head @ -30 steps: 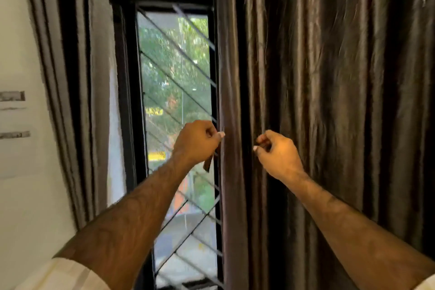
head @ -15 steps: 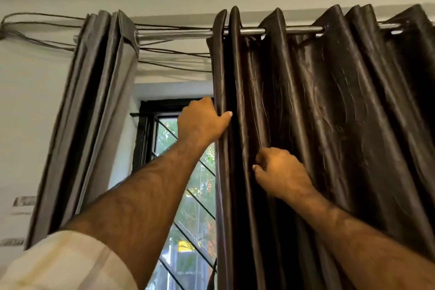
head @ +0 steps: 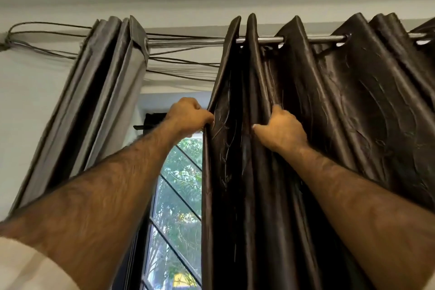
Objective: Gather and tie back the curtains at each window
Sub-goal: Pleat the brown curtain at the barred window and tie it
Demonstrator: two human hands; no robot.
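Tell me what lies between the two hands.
In the head view, folds of the dark brown curtain hang between the left hand, gripping its edge, and the right hand, gripping a pleat.

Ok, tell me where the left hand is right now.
In the head view the left hand is raised left of centre, gripping the leading edge of the dark curtain, in front of the window and below the rod.
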